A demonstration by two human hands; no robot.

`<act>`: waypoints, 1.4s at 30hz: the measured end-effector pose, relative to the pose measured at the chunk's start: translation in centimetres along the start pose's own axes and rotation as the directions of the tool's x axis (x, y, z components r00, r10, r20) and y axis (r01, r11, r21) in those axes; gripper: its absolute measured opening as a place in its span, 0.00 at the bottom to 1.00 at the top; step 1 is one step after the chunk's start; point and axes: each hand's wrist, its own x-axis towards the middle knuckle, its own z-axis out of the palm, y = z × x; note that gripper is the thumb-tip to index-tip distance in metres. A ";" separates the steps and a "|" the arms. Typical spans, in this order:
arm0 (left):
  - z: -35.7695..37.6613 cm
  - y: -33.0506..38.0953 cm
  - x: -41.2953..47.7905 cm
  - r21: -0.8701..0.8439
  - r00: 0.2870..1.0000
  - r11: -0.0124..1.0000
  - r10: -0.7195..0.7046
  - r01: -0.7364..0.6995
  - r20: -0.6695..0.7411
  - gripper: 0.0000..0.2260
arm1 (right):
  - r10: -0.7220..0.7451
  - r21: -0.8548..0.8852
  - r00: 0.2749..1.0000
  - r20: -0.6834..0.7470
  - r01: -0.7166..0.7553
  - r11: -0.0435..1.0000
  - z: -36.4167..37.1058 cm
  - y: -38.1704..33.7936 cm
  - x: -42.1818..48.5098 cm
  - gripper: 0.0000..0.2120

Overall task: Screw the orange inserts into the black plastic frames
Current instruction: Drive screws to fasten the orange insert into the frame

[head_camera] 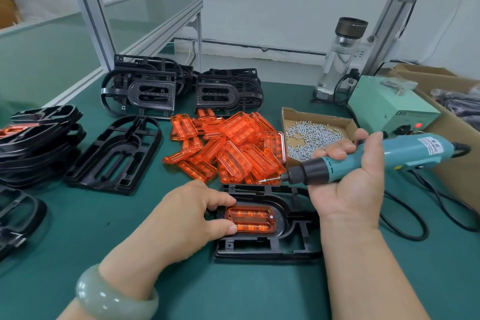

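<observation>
1. Step in hand: fastening one insert (250, 218), which sits in the slot of the frame (270, 249) on the tabletop (130, 228), right in front of me.
2. Left hand (192, 213) pinches the insert's left end between finger and thumb, steadying it in the frame.
3. Right hand (348, 182) is wrapped around the screwdriver (376, 158), held above the frame and lying almost flat, tip pointing left.
4. The bit seems to carry a screw (263, 180); too small to be sure.
5. A bright dot at the insert's right end may be a screw already in; I can't tell.
6. Next, by my read: tip the driver upright, set the tip in the open hole at the left end, and shift my left fingers clear of it first.
7. Supplies: insert pile (228, 148) and screw box (311, 135) just behind the frame, a spare frame (114, 156) to the left.
</observation>
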 end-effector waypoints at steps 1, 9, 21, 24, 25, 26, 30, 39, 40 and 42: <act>0.2 0.2 0.2 0.005 1.000 1.000 0.014 -0.014 0.007 0.19 | 0.007 -0.013 1.000 0.011 -0.007 1.000 0.0 0.1 -0.1 0.08; 1.1 0.5 0.4 -0.012 0.998 0.998 0.054 -0.054 -0.012 0.19 | 0.047 -0.109 0.997 0.067 -0.039 0.993 0.5 0.9 -0.8 0.09; 1.2 0.2 0.3 -0.057 0.997 0.995 0.080 -0.080 -0.017 0.17 | 0.021 -0.249 0.993 0.113 0.008 0.968 0.5 1.8 -1.3 0.04; 1.2 0.2 0.3 -0.056 0.997 0.995 0.081 -0.081 -0.016 0.17 | -0.006 -0.305 0.991 0.134 0.047 0.951 0.4 2.0 -1.5 0.05; 1.2 0.2 0.3 -0.056 0.997 0.995 0.081 -0.082 -0.015 0.17 | -0.013 -0.321 0.989 0.147 0.060 0.945 0.4 2.0 -1.5 0.06; 1.2 0.2 0.3 -0.056 0.997 0.995 0.081 -0.082 -0.016 0.17 | -0.016 -0.335 0.987 0.160 0.070 0.940 0.5 2.1 -1.5 0.06; 1.2 0.2 0.3 -0.056 0.996 0.995 0.083 -0.084 -0.022 0.17 | -0.013 -0.359 0.976 0.215 0.091 0.929 0.5 2.2 -1.6 0.06; 1.2 0.2 0.1 -0.061 0.997 0.995 0.080 -0.081 -0.023 0.17 | 0.001 -0.354 0.967 0.256 0.093 0.930 0.5 2.2 -1.7 0.06; 1.3 0.2 0.1 -0.062 0.997 0.995 0.080 -0.081 -0.023 0.16 | 0.003 -0.355 0.966 0.259 0.093 0.930 0.5 2.2 -1.7 0.06; 1.3 0.2 0.1 -0.062 0.996 0.995 0.080 -0.082 -0.024 0.16 | 0.006 -0.354 0.965 0.262 0.090 0.931 0.4 2.3 -1.7 0.06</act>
